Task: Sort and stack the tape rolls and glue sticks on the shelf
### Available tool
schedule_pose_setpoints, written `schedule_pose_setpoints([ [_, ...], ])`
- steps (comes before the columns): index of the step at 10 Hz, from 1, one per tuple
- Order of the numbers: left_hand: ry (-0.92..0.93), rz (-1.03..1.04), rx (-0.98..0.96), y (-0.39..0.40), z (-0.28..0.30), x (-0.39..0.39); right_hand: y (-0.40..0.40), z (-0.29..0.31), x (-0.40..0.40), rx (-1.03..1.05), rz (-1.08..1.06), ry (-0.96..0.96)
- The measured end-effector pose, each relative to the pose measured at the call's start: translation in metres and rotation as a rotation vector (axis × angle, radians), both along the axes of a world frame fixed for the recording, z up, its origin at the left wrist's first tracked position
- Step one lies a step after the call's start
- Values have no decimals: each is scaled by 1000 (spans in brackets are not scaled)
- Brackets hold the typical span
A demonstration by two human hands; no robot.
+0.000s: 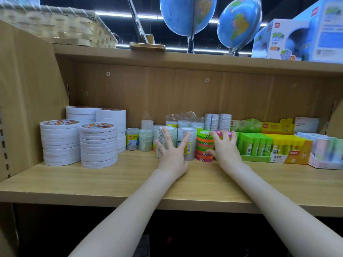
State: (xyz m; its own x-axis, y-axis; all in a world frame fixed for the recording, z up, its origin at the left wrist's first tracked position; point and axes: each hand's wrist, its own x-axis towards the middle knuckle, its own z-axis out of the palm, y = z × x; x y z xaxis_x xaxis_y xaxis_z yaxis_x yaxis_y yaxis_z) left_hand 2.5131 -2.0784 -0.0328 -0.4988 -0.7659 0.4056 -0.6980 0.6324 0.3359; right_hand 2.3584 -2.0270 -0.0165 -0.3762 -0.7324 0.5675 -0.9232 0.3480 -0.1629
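**Tape rolls & glue sticks on wooden shelf, both hands at the middle**

Tape rolls: four white stacks [79, 138] stand at 9 o'clock of the shelf [104, 180], two in front, two behind, touching each other. Just right, small clear rolls [132, 141] in short wrapped columns, more wrapped packs [185, 123] behind near the back wall.

L hand [171, 156] sits at centre, fingers spread and straight, fingertips resting on two tall clear-tape columns [186, 143]; nothing curled round them, so the hand is flat-open, pressing.

Colour tape stack [204, 145] (green, orange, pink bands) stands just right of those columns. R hand [225, 148] is on it from the 3 o'clock side, fingers curled over the pink top roll, thumb low against the stack's front – gripping it.

Glue sticks: green ones [255, 145] upright in a tray at 3 o'clock, touching a yellow-orange glue box [291, 149]. Pastel box [326, 154] at far right edge.

Top board: woven basket [55, 25] at 11 o'clock, two globes [187, 13] at 1 o'clock, blue cartons [304, 34] beside them.
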Motion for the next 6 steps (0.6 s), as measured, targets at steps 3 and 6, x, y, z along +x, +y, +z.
schedule_pose_setpoints([
  [3,63,-1,-10,0,-1,0,-4,-2,5,15,-44,-5],
  [6,111,21,-43,2,0,9,13,3,-4,3,48,-51],
])
